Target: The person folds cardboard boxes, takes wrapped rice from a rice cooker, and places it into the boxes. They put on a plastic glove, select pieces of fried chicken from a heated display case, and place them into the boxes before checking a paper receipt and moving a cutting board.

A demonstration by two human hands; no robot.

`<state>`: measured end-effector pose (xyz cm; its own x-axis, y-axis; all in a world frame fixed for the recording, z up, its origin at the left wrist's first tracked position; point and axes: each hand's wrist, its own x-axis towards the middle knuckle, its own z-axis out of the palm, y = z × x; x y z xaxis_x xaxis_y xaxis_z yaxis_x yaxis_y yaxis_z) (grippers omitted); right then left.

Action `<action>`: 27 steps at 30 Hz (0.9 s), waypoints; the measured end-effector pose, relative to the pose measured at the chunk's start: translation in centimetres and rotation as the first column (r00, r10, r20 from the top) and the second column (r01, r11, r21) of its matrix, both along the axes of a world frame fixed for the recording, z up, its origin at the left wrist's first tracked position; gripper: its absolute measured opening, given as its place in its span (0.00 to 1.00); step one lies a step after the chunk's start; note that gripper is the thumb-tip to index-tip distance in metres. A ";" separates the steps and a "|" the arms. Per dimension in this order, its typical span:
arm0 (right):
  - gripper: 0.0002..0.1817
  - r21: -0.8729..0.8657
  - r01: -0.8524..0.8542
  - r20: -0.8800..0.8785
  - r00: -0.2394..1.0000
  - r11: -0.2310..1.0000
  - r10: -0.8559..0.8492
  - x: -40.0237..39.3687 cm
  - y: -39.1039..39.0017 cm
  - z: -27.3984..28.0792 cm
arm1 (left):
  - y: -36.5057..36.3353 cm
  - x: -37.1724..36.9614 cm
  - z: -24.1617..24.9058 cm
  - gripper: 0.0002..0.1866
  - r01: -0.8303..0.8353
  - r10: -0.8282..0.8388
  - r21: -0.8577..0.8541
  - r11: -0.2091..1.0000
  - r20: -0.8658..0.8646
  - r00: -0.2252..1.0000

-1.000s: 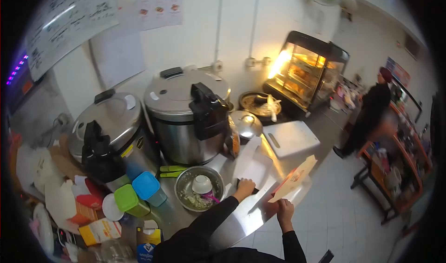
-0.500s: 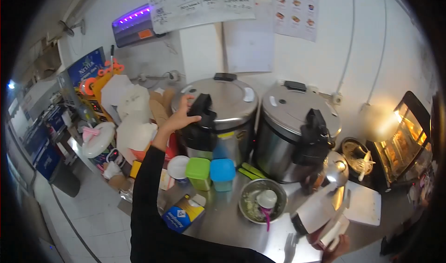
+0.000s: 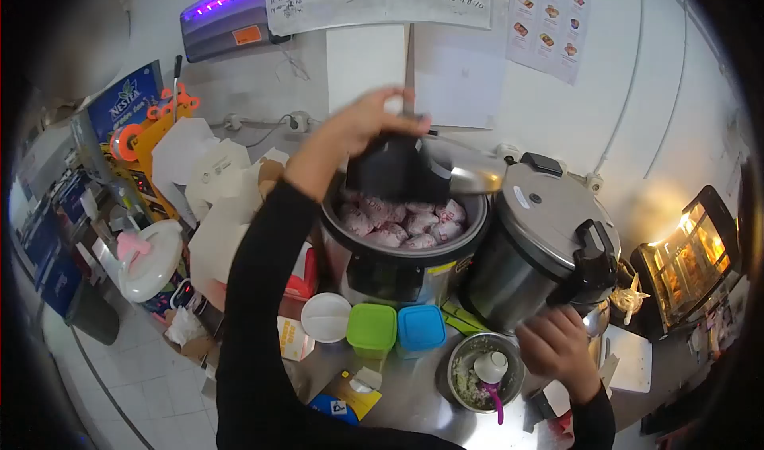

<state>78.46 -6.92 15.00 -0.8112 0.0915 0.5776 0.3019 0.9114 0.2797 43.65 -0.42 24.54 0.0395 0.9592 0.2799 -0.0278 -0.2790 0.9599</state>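
Note:
My left hand (image 3: pixel 370 120) grips the black handle (image 3: pixel 395 167) of a rice cooker lid and holds the lid tilted up. Motion blurs the lid and the hand. Below it, the open rice cooker (image 3: pixel 398 279) holds several paper-wrapped bundles (image 3: pixel 418 225), white with red print. My right hand (image 3: pixel 551 342) hangs in front of the second rice cooker (image 3: pixel 541 243), just right of a metal bowl (image 3: pixel 509 398). Its fingers are smeared by motion and I see nothing plainly held. In the bowl are chopped greens, a white cup (image 3: pixel 491 365) and a purple handle (image 3: pixel 496 402).
Green (image 3: pixel 372 327) and blue (image 3: pixel 422 328) lidded tubs and a white round lid (image 3: pixel 325 317) stand before the cooker. Paper boxes (image 3: pixel 219 171) are stacked left. At right are a white board (image 3: pixel 633 362) and a lit food warmer (image 3: pixel 688 263).
The left cooker's lid has gone from closed to raised, showing the bundles inside. My right hand has left the box at the lower right and moved up beside the bowl.

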 end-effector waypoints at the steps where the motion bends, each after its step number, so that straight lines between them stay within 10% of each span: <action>1: 0.15 -0.021 0.018 0.043 0.999 1.000 -0.017 -2.8 1.8 0.3 | 1.4 -0.6 1.9 0.35 0.015 -0.014 0.004 1.000 -0.066 0.998; 6: 0.19 -0.246 0.125 0.250 0.966 0.961 -0.062 -15.4 17.1 -4.1 | 7.4 -3.2 8.2 0.12 0.167 -0.171 -0.112 0.979 -0.021 0.985; 9: 0.28 -0.405 0.317 0.450 0.886 0.858 -0.115 -22.1 26.0 -8.3 | 6.3 -2.8 9.0 0.15 0.007 0.004 0.084 0.996 -0.130 0.992; 15: 0.40 -0.492 0.420 0.572 0.816 0.763 -0.081 -27.2 31.5 -13.3 | 9.6 -5.4 10.5 0.13 0.254 -0.239 -0.176 0.951 0.101 0.966; 19: 0.36 -0.603 -0.031 -0.072 0.997 0.797 -0.016 -24.4 35.3 -12.3 | 9.8 -6.5 10.4 0.09 -0.012 0.014 -0.034 0.999 0.054 0.998; 20: 0.32 -0.877 -0.280 -0.320 0.947 0.389 -0.039 -22.1 29.5 -8.4 | 10.4 -7.2 10.0 0.09 -0.038 0.040 -0.023 0.999 0.055 0.998; 21: 0.27 -0.800 -0.598 -0.575 0.787 -0.046 -0.225 -19.7 23.4 -4.3 | 11.0 -7.5 9.5 0.09 -0.040 0.040 -0.012 0.999 0.058 0.997; 23: 0.23 -0.683 -0.679 -0.602 0.732 -0.268 -0.321 -9.8 19.4 -3.7 | 11.3 -8.7 8.5 0.09 -0.060 0.060 0.008 0.998 0.053 0.997; 24: 0.22 -0.868 -0.406 -0.493 0.774 0.285 -0.397 -1.8 15.7 -5.5 | 11.4 -9.5 8.0 0.09 -0.070 0.069 0.013 0.997 0.046 0.997; 27: 0.38 -0.696 -0.227 -0.661 0.573 0.681 -0.484 10.1 1.8 -3.9 | 11.7 -10.9 6.5 0.09 -0.101 0.100 0.015 0.995 0.023 0.995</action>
